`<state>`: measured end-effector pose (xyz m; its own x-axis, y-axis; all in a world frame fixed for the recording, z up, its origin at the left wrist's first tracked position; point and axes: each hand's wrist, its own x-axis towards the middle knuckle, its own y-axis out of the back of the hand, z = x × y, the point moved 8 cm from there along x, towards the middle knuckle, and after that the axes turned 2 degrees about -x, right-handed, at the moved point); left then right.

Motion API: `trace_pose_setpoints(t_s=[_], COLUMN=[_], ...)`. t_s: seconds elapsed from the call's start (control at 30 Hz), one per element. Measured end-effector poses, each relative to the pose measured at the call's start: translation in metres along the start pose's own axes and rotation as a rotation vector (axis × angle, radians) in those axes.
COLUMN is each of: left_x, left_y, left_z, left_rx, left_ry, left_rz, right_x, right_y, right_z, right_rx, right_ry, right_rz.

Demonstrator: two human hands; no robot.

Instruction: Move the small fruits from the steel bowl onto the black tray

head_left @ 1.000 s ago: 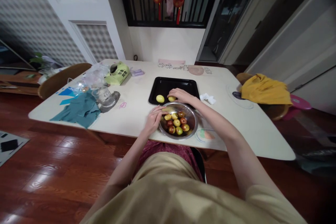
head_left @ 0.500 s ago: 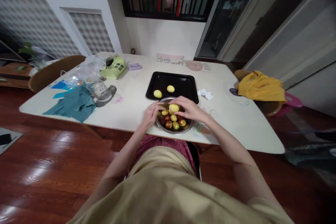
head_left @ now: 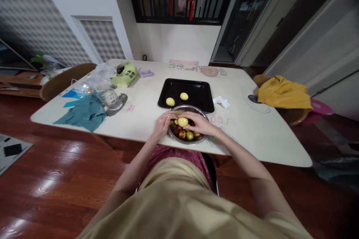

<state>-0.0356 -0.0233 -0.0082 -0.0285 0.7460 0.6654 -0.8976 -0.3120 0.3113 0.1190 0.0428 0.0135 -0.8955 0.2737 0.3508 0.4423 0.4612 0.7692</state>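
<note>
A smooth, pale yellow round fruit (head_left: 183, 121) is held above the metal bowl (head_left: 201, 140) by my right hand (head_left: 197, 122), its thumb and fingers curved round it. My left hand (head_left: 163, 124) is at the bowl's left rim, fingers pressed together and reaching to the fruit's left side; whatever its fingertips pinch is hidden. Inside the bowl lie several mottled fruits (head_left: 190, 135), red-brown and yellow-green, partly covered by my hands. Behind the bowl is a black baking tray (head_left: 198, 91) carrying two yellow fruits, one farther back (head_left: 184, 96) and one front left (head_left: 170, 101).
Crumpled white tissue (head_left: 221, 102) lies right of the tray. On the table's left are a teal cloth (head_left: 84, 112), a clear plastic cup (head_left: 112, 100), plastic bags (head_left: 99, 76) and a green tissue box (head_left: 127, 74). A yellow cloth (head_left: 283, 93) hangs over the right chair.
The held yellow fruit has turned and come slightly lower and left, with my right hand moving along. My left fingers have drawn closer to it. The whole view has shifted a little.
</note>
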Motion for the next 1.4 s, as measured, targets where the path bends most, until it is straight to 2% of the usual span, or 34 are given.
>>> trace_pose_setpoints(t_s=[0.23,0.4,0.53,0.63,0.8,0.93,1.23,1.4], left_x=[0.0,0.0,0.0,0.0,-0.001,-0.001,-0.001,0.0], left_y=[-0.001,-0.001,-0.001,-0.001,-0.001,-0.003,-0.002,-0.003], left_z=[0.0,0.0,-0.001,-0.001,0.0,-0.001,-0.001,0.001], left_rx=[-0.008,0.002,-0.009,-0.026,-0.028,-0.019,-0.01,-0.005], left_ry=[-0.013,0.002,0.004,-0.002,-0.01,0.004,0.022,0.014], left_rz=[-0.008,-0.01,-0.004,0.0,0.01,0.009,0.009,-0.005], right_x=[-0.007,-0.002,0.016,0.035,0.066,0.082,0.09,0.074], right_y=[0.008,0.027,0.051,0.059,0.048,0.036,0.035,0.049], right_z=[-0.004,0.005,0.036,0.072,0.125,0.144,0.144,0.126], right_rx=[-0.01,-0.055,-0.169,-0.285,-0.386,-0.422,-0.523,-0.472], right_ry=[-0.001,-0.029,-0.056,-0.111,-0.2,-0.23,-0.277,-0.264], right_rz=[0.035,0.109,0.2,0.18,0.057,-0.013,-0.014,0.085])
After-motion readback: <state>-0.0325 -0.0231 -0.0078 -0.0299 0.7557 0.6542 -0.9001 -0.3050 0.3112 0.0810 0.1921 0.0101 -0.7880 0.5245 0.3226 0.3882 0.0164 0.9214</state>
